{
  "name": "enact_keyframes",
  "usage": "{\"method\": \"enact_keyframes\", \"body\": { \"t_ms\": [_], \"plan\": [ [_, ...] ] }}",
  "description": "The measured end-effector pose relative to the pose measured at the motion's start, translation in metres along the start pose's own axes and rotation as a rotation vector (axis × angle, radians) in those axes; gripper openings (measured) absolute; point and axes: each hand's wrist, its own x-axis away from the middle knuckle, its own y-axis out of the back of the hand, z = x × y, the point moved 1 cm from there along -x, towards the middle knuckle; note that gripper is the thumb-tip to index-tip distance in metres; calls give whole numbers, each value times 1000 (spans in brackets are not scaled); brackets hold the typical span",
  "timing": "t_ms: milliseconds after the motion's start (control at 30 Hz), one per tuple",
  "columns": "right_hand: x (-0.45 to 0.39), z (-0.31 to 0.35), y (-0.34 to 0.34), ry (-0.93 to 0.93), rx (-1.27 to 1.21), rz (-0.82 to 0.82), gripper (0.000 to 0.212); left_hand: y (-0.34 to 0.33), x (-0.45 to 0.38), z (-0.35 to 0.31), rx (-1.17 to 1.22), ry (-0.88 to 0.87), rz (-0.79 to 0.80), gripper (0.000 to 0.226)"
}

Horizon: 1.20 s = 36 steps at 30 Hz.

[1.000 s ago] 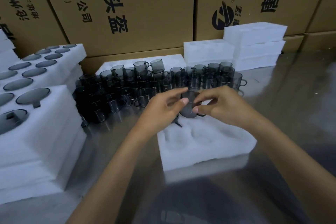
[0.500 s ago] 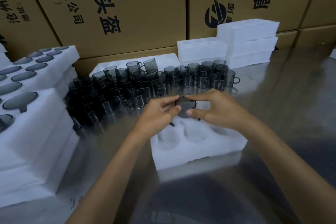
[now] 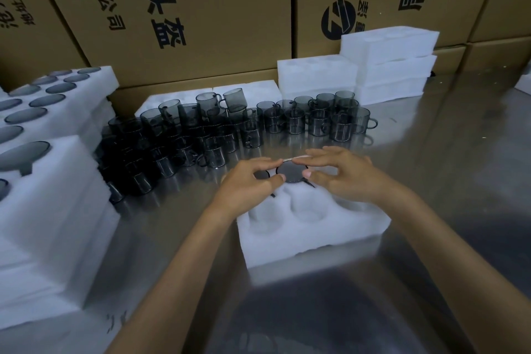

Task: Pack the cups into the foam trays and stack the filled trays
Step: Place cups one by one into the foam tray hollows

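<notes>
Single head-worn view, forward and down, close over the table [image 3: 431, 181]

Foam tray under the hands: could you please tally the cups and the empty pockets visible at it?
Cups: 2, the left cup pinched by the left hand, the right cup by the right hand
Empty pockets in view in the foam tray: 3
Total: 5; the right hand may hide more.

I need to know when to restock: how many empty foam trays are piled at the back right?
4: three stacked against the boxes, top, middle, bottom, plus one beside them on the left. More may be hidden behind.
</notes>
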Motion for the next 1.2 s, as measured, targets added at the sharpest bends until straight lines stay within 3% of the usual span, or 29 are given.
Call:
{"method": "enact_keyframes", "body": {
  "t_ms": [233, 300, 333, 400, 433, 533, 667, 733, 800, 933, 1067, 1200],
  "plan": [
    [2, 2, -5, 9, -19, -50, 39, 3, -2, 4, 52, -44, 69, 33],
    [6, 3, -7, 13, -22, -51, 41, 12, -6, 9, 152, -46, -35, 26],
    [8, 3, -8, 17, -24, -55, 42, 20, -11, 15, 122, -38, -177, 26],
    [11, 5, -9, 27, -14, -77, 43, 38, -22, 33, -138, 4, -445, 34],
    [12, 6, -9, 34, -9, -89, 42, 47, -28, 42, -307, 40, -489, 40],
    [15, 8, -8, 62, 0, -88, 37, 62, -46, 66, -609, 87, -399, 42],
    [18, 10, -8, 78, 44, -59, 31, 64, -52, 73, -679, 19, -350, 23],
    [18, 10, -8, 82, 26, -60, 32, 66, -50, 68, -625, -39, -362, 8],
    [18, 10, -6, 111, -42, -87, 33, 69, -45, 59, -505, -117, -367, 9],
    [19, 13, -2, 146, -427, -141, 30, 74, -32, 26, -289, -169, -398, 7],
    [16, 18, 7, 104, -535, -308, 34, 66, -19, -18, 52, -162, -413, 26],
    [23, 25, 18, 178, -590, -281, 55, 37, -10, -61, 267, -139, -285, 75]
  ]
}}
